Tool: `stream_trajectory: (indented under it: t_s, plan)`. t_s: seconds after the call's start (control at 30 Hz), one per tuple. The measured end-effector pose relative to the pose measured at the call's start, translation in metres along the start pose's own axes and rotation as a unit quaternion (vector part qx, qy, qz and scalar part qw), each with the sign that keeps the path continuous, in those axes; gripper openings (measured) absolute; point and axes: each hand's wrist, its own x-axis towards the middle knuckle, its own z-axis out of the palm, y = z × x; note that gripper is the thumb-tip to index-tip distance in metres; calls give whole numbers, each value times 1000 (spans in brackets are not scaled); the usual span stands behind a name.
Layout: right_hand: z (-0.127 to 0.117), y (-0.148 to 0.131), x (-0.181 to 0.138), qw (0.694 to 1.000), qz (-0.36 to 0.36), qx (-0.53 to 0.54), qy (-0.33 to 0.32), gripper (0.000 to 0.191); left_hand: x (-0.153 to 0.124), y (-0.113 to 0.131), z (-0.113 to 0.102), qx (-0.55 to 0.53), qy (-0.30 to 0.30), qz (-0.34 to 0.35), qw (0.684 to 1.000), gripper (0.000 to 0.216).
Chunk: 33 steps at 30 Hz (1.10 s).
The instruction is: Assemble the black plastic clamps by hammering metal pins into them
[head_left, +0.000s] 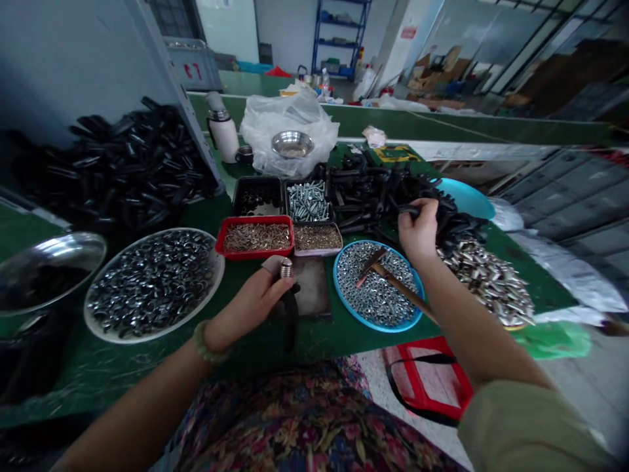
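Note:
My left hand [253,296] is closed around a black plastic handle [291,320] that hangs down below the fingers. A silver threaded metal piece [286,267] sticks up at the thumb, above a dark metal plate [311,286] on the bench. At the right, my right hand [420,233] pinches a black plastic part [409,210] at the edge of a pile of black plastic parts [361,190]. Below that hand, a hammer [388,274] lies across a blue tray [339,292] of small silver nuts.
A white tray [91,321] of shiny metal rings stands left. A red bin [221,252] of pins, bolts [308,200] and a box of small brass-coloured pieces [317,237] sit ahead. Pointed metal parts [486,278] are heaped right. A thermos [225,134] stands behind.

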Motion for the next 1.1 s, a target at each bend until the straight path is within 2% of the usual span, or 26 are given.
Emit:
stream_trajectory:
  t_s: [0.03, 0.07, 0.1, 0.13, 0.2, 0.27, 0.33, 0.47, 0.63, 0.77, 0.83, 1.0, 1.1]
  plan:
    - [2, -22, -22, 995, 6, 103, -12, 38, 0, -1, 2, -7, -9, 1, 1000, 16]
    - [4, -45, -44, 979, 20, 187, -77, 36, 1, -2, 5, -12, -17, 2, 1000, 17]
    - [5, -65, -67, 950, 33, 256, -179, 33, 1, -3, 7, -14, -21, 4, 1000, 17]
    - [6, -84, -87, 918, 54, 310, -243, 34, 2, -4, 9, -13, -25, 5, 1000, 17]
    - [9, -111, -116, 853, 125, 384, -330, 42, 1, -4, 12, -12, -29, 7, 999, 17]
    - [11, -127, -130, 810, 192, 427, -353, 44, 0, -3, 14, -13, -33, 12, 999, 17]
    - [12, -133, -134, 796, 217, 443, -352, 45, -1, -1, 16, -10, -39, 18, 999, 19]
    - [10, -137, -134, 818, 183, 417, -352, 45, -5, 1, 16, 51, -39, 28, 998, 21]
    - [0, -141, -134, 887, 71, 280, -360, 41, -9, -1, 10, 195, -83, 25, 977, 30]
    - [-7, -146, -134, 899, 15, 245, -362, 37, -11, 3, 9, 214, -107, 30, 971, 31]
    - [-7, -149, -136, 901, 18, 255, -351, 37, -11, 6, 11, 193, -100, 34, 976, 29]
    - [3, -157, -155, 887, 112, 328, -307, 39, -14, 7, 26, 159, -56, 31, 985, 28]
    - [11, -154, -166, 881, 133, 369, -264, 42, -16, 5, 30, 157, -35, 20, 987, 28]
